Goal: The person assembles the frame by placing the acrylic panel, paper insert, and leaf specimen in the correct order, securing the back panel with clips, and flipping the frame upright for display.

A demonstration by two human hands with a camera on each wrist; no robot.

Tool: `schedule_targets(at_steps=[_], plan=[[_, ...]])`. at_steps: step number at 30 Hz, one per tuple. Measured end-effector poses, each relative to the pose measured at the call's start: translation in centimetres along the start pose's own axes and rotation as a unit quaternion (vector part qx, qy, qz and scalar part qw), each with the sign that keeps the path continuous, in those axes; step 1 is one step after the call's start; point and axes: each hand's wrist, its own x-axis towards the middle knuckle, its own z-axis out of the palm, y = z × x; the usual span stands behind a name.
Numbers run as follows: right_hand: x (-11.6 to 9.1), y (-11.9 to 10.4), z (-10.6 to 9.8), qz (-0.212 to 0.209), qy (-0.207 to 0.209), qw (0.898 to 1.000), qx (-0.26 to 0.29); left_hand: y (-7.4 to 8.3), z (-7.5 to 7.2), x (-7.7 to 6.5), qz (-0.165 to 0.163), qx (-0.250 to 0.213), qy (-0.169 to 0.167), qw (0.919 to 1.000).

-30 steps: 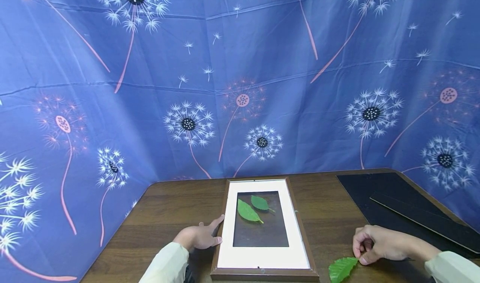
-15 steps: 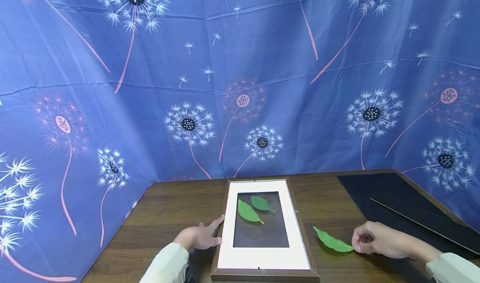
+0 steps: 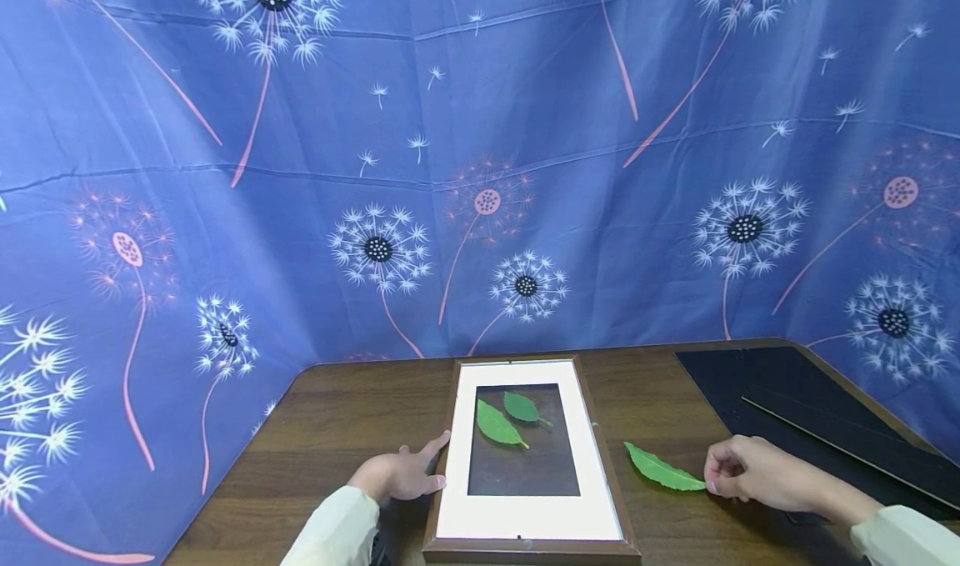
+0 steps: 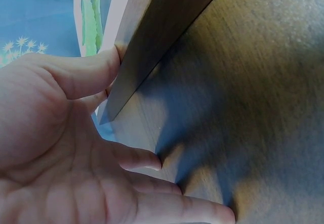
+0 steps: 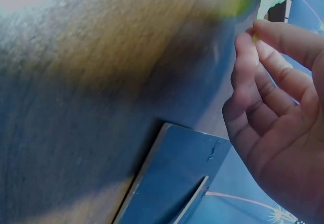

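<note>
Right hand (image 3: 750, 473): I log it moved from the table's near edge toward the brown wooden picture frame (image 3: 609, 474).
Loose green serrated leaf (image 3: 662, 470): pinched by its end, carried up, now pointing at the frame.

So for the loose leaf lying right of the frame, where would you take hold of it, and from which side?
Probably by its near-right tip, coming from the right. The leaf lies flat on the table, so a pinch at one pointed end seems easiest. That end points at the right hand, whose fingertips already pinch it there. The left hand rests against the frame.
</note>
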Motion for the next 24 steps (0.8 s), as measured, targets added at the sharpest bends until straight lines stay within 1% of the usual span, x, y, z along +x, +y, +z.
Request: schedule_targets(at_steps=[4, 7, 13, 19, 24], plan=[[0.2, -0.4, -0.1, -0.003, 0.032, 0.999, -0.028, 0.1, -0.1, -0.2, 0.001, 0.0, -0.003, 1.0], [0.5, -1.0, -0.1, 0.007, 0.06, 0.997, -0.052, 0.2, -0.2, -0.3, 0.002, -0.002, -0.004, 1.0], [1.3, -2.8, 0.3, 0.03, 0.118, 0.987, -0.101, 0.5, -0.2, -0.6, -0.002, 0.002, -0.002, 1.0], [2.2, -4.6, 1.3, 0.032, 0.158, 0.98, -0.119, 1.4, -0.7, -1.7, -0.006, 0.006, -0.005, 0.9999], [3.2, -5.8, 2.1, 0.037, 0.175, 0.976, -0.126, 2.3, -1.1, -2.6, -0.008, 0.007, -0.008, 0.9999]])
